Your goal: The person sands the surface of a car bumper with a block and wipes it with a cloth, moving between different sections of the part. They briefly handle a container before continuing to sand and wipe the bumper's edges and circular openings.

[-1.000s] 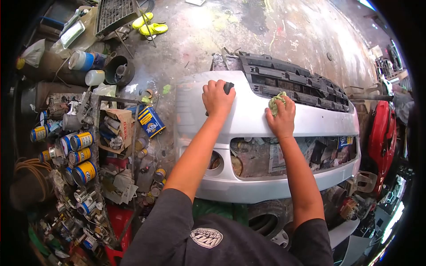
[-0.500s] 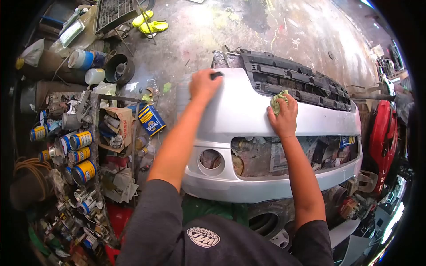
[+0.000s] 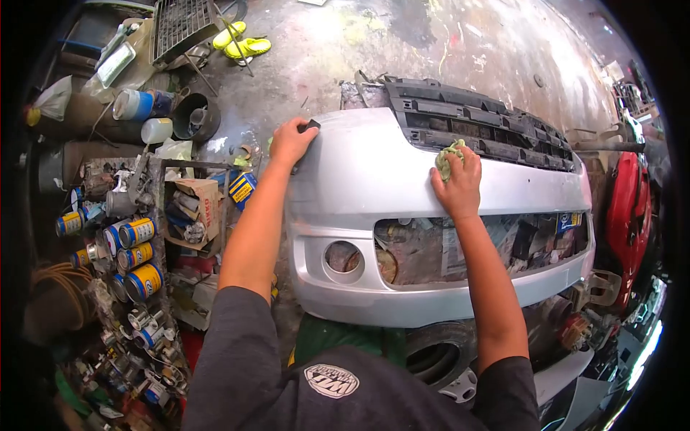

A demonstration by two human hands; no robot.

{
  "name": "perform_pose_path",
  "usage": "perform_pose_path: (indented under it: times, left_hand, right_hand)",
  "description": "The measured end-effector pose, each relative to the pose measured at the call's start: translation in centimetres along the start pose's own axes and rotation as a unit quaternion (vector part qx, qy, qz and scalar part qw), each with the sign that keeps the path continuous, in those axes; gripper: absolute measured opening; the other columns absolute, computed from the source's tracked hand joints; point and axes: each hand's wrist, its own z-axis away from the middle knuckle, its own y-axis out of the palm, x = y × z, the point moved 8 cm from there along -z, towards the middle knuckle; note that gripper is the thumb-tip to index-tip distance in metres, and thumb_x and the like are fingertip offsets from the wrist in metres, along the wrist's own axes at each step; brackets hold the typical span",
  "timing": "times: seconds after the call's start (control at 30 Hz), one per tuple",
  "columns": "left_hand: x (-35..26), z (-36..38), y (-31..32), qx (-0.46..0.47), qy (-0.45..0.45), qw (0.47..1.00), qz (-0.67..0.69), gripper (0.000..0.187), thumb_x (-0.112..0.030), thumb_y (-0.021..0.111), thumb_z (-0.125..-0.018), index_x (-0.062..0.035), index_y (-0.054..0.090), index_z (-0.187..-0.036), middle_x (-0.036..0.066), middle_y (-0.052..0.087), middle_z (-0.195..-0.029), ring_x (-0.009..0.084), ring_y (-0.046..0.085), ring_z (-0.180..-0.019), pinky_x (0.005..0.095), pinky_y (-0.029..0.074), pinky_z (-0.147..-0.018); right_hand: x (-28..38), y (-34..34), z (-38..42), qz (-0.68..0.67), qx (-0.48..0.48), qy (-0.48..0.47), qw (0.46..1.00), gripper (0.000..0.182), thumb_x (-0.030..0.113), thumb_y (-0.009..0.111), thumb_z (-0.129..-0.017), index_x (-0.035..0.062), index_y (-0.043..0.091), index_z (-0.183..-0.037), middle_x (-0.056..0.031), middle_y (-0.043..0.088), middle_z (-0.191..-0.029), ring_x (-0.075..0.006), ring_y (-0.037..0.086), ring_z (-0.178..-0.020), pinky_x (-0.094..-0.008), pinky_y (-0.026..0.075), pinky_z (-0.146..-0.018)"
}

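A silver car bumper [image 3: 424, 187] with a black slatted grille [image 3: 481, 122] lies in front of me. Near the bumper's upper left corner, my left hand [image 3: 291, 141] is closed on a small black block [image 3: 310, 126]. My right hand [image 3: 458, 185] grips a crumpled green cloth [image 3: 448, 159] on the bumper's upper face, just below the grille. The bumper has a round hole at its lower left and a long opening along its lower part.
Paint cans [image 3: 144, 281] and spray gun parts crowd a rack at the left, beside a cardboard box [image 3: 201, 208]. Yellow shoes [image 3: 247, 48] lie at the top left. A tire [image 3: 438, 355] is below the bumper, and a red car part [image 3: 627, 223] stands at the right.
My left hand has moved left with the black block, from the bumper's top edge to its corner. My right hand stays at nearly the same spot with the cloth. The view has shifted slightly.
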Motion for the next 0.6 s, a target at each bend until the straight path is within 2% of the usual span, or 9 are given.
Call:
perform_pose_path:
  times: [0.07, 0.13, 0.23, 0.27, 0.33, 0.43, 0.47, 0.53, 0.6]
  left_hand:
    - [-4.6, 1.0, 0.7, -0.011, 0.062, 0.998, 0.025, 0.044, -0.044, 0.078, -0.080, -0.0127, 0.079, -0.111, 0.014, 0.077, -0.112, 0.0349, 0.071, -0.107, 0.0446, 0.057, -0.094]
    - [-10.9, 2.4, 2.3, -0.029, 0.138, 0.990, -0.030, 0.044, -0.045, 0.077, -0.081, -0.0141, 0.079, -0.113, 0.014, 0.077, -0.114, 0.0343, 0.070, -0.110, 0.0440, 0.055, -0.095]
    - [-10.2, 2.0, 2.5, 0.047, 0.171, 0.984, 0.032, 0.045, -0.047, 0.077, -0.082, -0.0150, 0.078, -0.114, 0.013, 0.077, -0.115, 0.0342, 0.069, -0.110, 0.0433, 0.054, -0.096]
    - [-8.0, 2.0, 1.0, 0.046, 0.133, 0.989, 0.034, 0.047, -0.044, 0.079, -0.081, -0.0128, 0.078, -0.116, 0.014, 0.077, -0.114, 0.0328, 0.072, -0.108, 0.0420, 0.056, -0.095]
    - [0.6, -0.7, 0.7, 0.043, 0.066, 0.993, 0.087, 0.048, -0.040, 0.081, -0.081, -0.0096, 0.077, -0.118, 0.016, 0.077, -0.114, 0.0314, 0.074, -0.103, 0.0402, 0.057, -0.093]
    - [-2.8, 0.3, 0.4, 0.037, 0.097, 0.992, 0.074, 0.049, -0.036, 0.081, -0.081, -0.0073, 0.077, -0.121, 0.018, 0.078, -0.113, 0.0307, 0.075, -0.099, 0.0392, 0.058, -0.091]
    - [-6.3, 1.1, 1.5, 0.054, 0.140, 0.984, 0.097, 0.045, -0.037, 0.080, -0.083, -0.0080, 0.078, -0.118, 0.016, 0.078, -0.114, 0.0316, 0.074, -0.102, 0.0395, 0.057, -0.092]
    - [-12.6, 2.3, 2.7, 0.055, 0.223, 0.973, 0.032, 0.044, -0.038, 0.079, -0.085, -0.0088, 0.078, -0.118, 0.015, 0.077, -0.117, 0.0325, 0.073, -0.105, 0.0394, 0.056, -0.094]
    - [-12.3, 1.2, 3.3, 0.091, 0.252, 0.962, 0.043, 0.045, -0.039, 0.078, -0.085, -0.0096, 0.078, -0.119, 0.015, 0.076, -0.120, 0.0331, 0.072, -0.108, 0.0393, 0.055, -0.095]
  right_hand:
    - [-0.1, 0.1, -0.2, 0.003, 0.002, 0.001, 1.000, 0.045, 0.028, 0.081, -0.081, 0.0078, 0.064, -0.118, -0.0170, 0.054, -0.136, -0.0444, 0.049, -0.131, -0.0615, 0.036, -0.115]
    - [-0.2, 0.1, -0.3, 0.002, 0.000, 0.001, 1.000, 0.045, 0.028, 0.081, -0.081, 0.0078, 0.064, -0.118, -0.0169, 0.054, -0.136, -0.0444, 0.049, -0.131, -0.0612, 0.036, -0.115]
    - [-0.2, 0.0, -0.2, 0.004, 0.007, -0.004, 1.000, 0.045, 0.029, 0.081, -0.081, 0.0076, 0.065, -0.118, -0.0169, 0.054, -0.136, -0.0444, 0.049, -0.131, -0.0607, 0.036, -0.115]
    - [-0.3, 0.1, -0.2, 0.004, 0.005, -0.003, 1.000, 0.045, 0.029, 0.081, -0.081, 0.0076, 0.065, -0.118, -0.0168, 0.054, -0.136, -0.0445, 0.050, -0.131, -0.0605, 0.036, -0.115]
    - [-0.1, 0.0, -0.2, -0.004, 0.000, -0.006, 1.000, 0.046, 0.028, 0.081, -0.081, 0.0075, 0.065, -0.118, -0.0171, 0.054, -0.136, -0.0444, 0.050, -0.131, -0.0603, 0.036, -0.115]
    - [-0.2, 0.0, -0.4, 0.007, 0.001, -0.002, 1.000, 0.046, 0.029, 0.081, -0.081, 0.0076, 0.065, -0.118, -0.0171, 0.054, -0.136, -0.0442, 0.050, -0.131, -0.0602, 0.037, -0.115]
    - [-0.1, 0.1, -0.2, 0.013, 0.003, 0.001, 1.000, 0.046, 0.029, 0.081, -0.081, 0.0077, 0.065, -0.118, -0.0170, 0.054, -0.136, -0.0441, 0.050, -0.131, -0.0602, 0.037, -0.115]
    - [-0.1, 0.1, 0.0, 0.007, 0.009, 0.002, 1.000, 0.045, 0.029, 0.081, -0.081, 0.0076, 0.065, -0.118, -0.0167, 0.054, -0.136, -0.0440, 0.050, -0.131, -0.0603, 0.037, -0.115]
    - [-0.2, 0.0, -0.4, 0.006, 0.010, -0.005, 1.000, 0.045, 0.028, 0.080, -0.081, 0.0075, 0.064, -0.117, -0.0163, 0.053, -0.136, -0.0440, 0.050, -0.130, -0.0602, 0.037, -0.114]
